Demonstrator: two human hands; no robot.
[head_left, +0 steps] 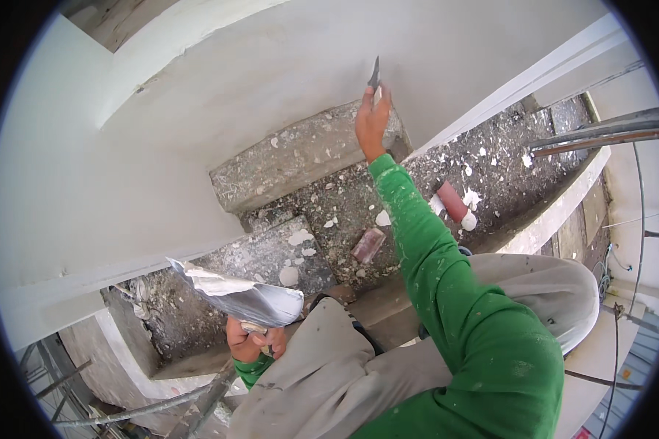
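Note:
My right hand [373, 124] reaches forward, closed round the handle of a putty knife [375, 73]. Its thin blade lies against the smooth grey-white wall [285, 73] and is seen nearly edge-on. Lower left, beside my knee, my left hand [246, 344] grips the handle of a wide filling knife [274, 304]. White filler [216, 284] coats part of that broad metal blade. Green sleeves speckled with white cover both arms. Part of the left hand's fingers shows under the blade.
A concrete step [300, 154] juts out below the wall. White blobs spatter the rough ledge, where a red cylinder [452, 201] and a reddish block [368, 245] lie. Metal poles [600, 132] stick in at right; another pole [139, 411] runs low at left.

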